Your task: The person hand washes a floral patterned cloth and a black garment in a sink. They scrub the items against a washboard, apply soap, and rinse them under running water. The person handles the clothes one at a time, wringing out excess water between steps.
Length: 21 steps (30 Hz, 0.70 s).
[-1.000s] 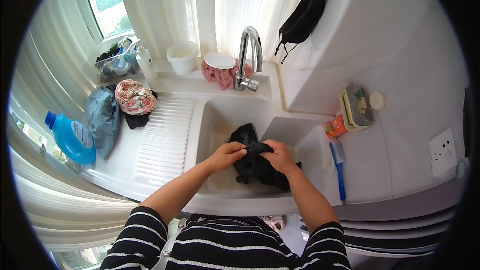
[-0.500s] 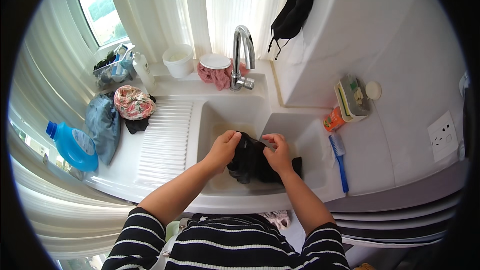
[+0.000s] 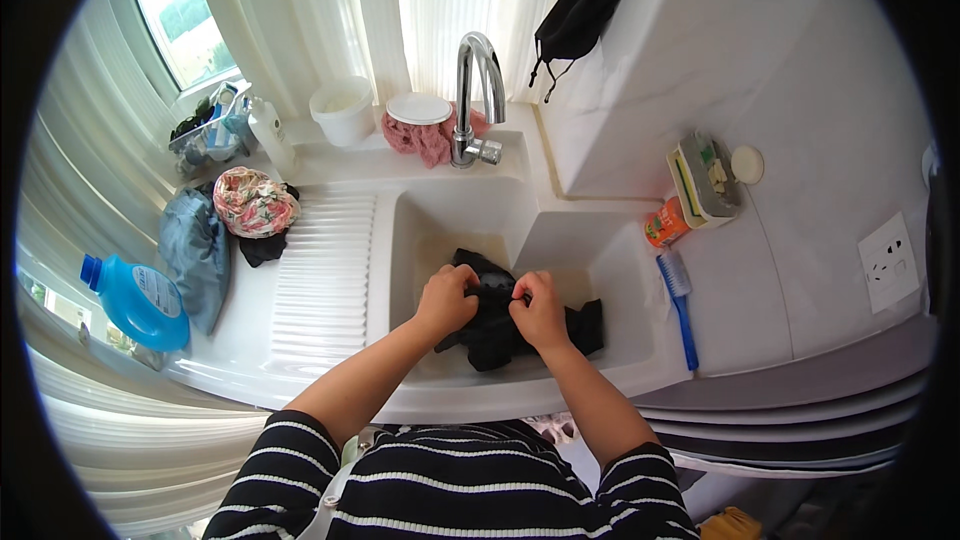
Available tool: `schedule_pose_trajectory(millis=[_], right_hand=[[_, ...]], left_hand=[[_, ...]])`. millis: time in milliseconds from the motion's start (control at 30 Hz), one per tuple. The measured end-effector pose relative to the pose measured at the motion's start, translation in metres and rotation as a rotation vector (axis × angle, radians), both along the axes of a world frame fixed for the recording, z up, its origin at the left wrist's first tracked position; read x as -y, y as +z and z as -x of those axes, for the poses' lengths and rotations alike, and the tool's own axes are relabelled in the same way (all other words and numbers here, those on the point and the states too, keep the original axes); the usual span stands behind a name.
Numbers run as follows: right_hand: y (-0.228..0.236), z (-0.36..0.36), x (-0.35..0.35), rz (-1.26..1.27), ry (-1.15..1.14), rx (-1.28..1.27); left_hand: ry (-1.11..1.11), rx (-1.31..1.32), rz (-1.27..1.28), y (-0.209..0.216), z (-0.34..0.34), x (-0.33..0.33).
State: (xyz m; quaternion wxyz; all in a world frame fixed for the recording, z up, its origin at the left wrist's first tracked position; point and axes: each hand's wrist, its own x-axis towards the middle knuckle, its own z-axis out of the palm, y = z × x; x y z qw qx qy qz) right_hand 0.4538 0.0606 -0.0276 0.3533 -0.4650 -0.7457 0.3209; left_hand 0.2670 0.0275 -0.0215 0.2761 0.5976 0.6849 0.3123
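A black garment (image 3: 490, 335) hangs between my hands over the white sink basin (image 3: 455, 215), its lower part bunched down in the basin. My left hand (image 3: 447, 298) is closed on its edge with thumb and fingers pinched. Close by on the right, my right hand (image 3: 537, 310) grips the same edge in a pinch. Some of the cloth spreads to the right under my right wrist. Its exact kind cannot be made out. Shallow cloudy water seems to cover the basin floor beneath it.
Behind the basin stands a chrome faucet (image 3: 466, 105), beside a white tub (image 3: 343, 112). Left of the ribbed washboard (image 3: 325, 270) lie a floral cloth (image 3: 250, 202) and a blue detergent bottle (image 3: 140, 300). A blue brush (image 3: 680, 310) and an orange container (image 3: 664, 225) sit on the right ledge.
My right hand has closed from spread fingers to a pinch on the black garment. Both hands are closer together, and the cloth between them is opened out more.
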Motion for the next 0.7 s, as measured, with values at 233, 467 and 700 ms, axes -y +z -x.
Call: schedule_pose_trajectory(millis=[233, 467, 700], right_hand=[[0.015, 0.019, 0.026, -0.307, 0.037, 0.695], [-0.059, 0.028, -0.002, 0.004, -0.095, 0.577], [0.03, 0.014, 0.021, -0.351, 0.13, 0.391]], left_hand=[[0.023, 0.35, 0.321, 0.006, -0.006, -0.005], [-0.077, 0.211, 0.181, 0.022, -0.022, -0.001], [0.121, 0.25, 0.203, -0.012, 0.005, -0.005]])
